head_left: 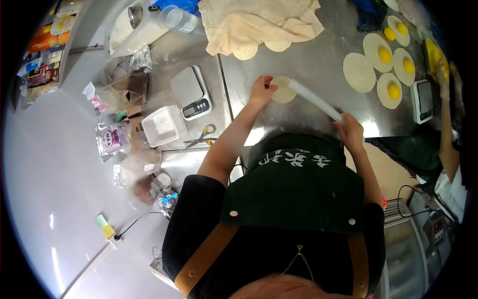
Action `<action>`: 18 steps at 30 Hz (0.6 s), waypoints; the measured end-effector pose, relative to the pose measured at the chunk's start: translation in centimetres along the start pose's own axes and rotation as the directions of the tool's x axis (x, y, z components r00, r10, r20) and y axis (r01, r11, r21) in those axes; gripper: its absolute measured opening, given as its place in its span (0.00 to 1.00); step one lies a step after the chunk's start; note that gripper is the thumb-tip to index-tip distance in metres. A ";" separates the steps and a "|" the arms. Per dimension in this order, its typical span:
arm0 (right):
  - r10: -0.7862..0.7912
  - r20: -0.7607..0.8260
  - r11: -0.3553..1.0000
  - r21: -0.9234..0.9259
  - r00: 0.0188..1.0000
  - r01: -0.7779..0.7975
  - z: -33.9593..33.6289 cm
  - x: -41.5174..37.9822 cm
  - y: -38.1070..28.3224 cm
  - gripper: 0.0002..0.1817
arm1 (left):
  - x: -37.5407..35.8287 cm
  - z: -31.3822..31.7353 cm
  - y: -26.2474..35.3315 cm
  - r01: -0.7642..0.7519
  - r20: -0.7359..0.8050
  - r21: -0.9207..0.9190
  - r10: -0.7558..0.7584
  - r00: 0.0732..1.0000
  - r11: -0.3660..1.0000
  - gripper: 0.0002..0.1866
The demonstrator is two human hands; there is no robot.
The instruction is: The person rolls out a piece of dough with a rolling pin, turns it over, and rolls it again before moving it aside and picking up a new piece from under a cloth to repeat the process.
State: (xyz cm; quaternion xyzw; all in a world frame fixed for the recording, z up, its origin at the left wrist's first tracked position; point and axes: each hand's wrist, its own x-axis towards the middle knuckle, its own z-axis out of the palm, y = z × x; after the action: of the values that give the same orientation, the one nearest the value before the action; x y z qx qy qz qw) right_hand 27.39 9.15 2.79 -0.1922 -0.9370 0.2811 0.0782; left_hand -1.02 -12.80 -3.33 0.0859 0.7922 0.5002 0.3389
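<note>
A small round of dough (285,93) lies flat on the steel table in front of me. My left hand (262,91) is at its left edge, the fingertips and thumb closed on the rim. In my right hand (351,132) is the near end of a white rolling pin (316,101), the fingers wrapped round it. The pin slants away to the upper left, its far end resting over the right edge of the dough. Beyond, two more dough rounds (245,52) stick out from under a beige cloth (264,30).
Flat dough rounds (359,73), several topped with yellow balls (394,91), lie at the right, near a scale (422,102) and a co-worker's gloved hand (441,74). To the left are another scale (189,92), a white tub (162,127), scissors (201,137) and bags (112,139).
</note>
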 end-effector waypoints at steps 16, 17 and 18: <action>-0.368 0.183 0.922 -0.057 0.912 0.384 7.1 12.1 -5.8 0.16 | -1.1 -0.8 2.1 -0.128 0.168 0.376 0.069 0.983 0.918 0.16; -0.349 0.137 0.925 -0.106 0.927 0.364 7.6 12.1 -6.0 0.17 | -1.3 -0.7 1.8 -0.135 0.147 0.384 0.084 0.986 0.913 0.16; -0.330 0.087 0.928 -0.153 0.940 0.340 8.2 12.4 -6.6 0.18 | -1.5 -0.7 1.7 -0.144 0.128 0.394 0.101 0.987 0.908 0.16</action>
State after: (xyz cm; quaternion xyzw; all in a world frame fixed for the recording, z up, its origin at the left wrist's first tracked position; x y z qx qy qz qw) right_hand 11.87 5.08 0.15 -0.0265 -0.9781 0.1903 0.0807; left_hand -0.65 -13.18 -1.01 0.2293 0.8521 0.3421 0.3230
